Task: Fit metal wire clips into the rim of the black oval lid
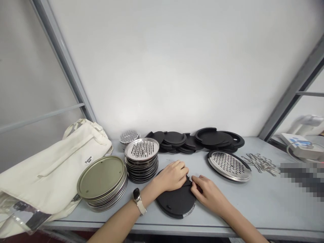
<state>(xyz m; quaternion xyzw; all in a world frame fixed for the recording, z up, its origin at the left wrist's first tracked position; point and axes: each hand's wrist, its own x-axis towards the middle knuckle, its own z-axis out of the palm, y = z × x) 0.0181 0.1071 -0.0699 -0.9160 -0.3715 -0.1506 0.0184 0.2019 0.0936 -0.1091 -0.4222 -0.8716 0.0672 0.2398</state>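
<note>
left hand [174, 175] curled over flat, round, matte-black disc [178, 201], finger closure indeterminable; right hand [206, 193] pinched small silvery piece [190, 179]

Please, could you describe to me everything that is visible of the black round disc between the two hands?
The matte black round disc, plastic by its look, lies about flat on the grey table, near the front edge. A thick black rim borders its near left side; a shiny, metallic-looking edge shows at lower right. A small raised black knob sits lower left. The left hand covers much of its far part; the right hand is at its right edge, by a small shiny piece.
</note>
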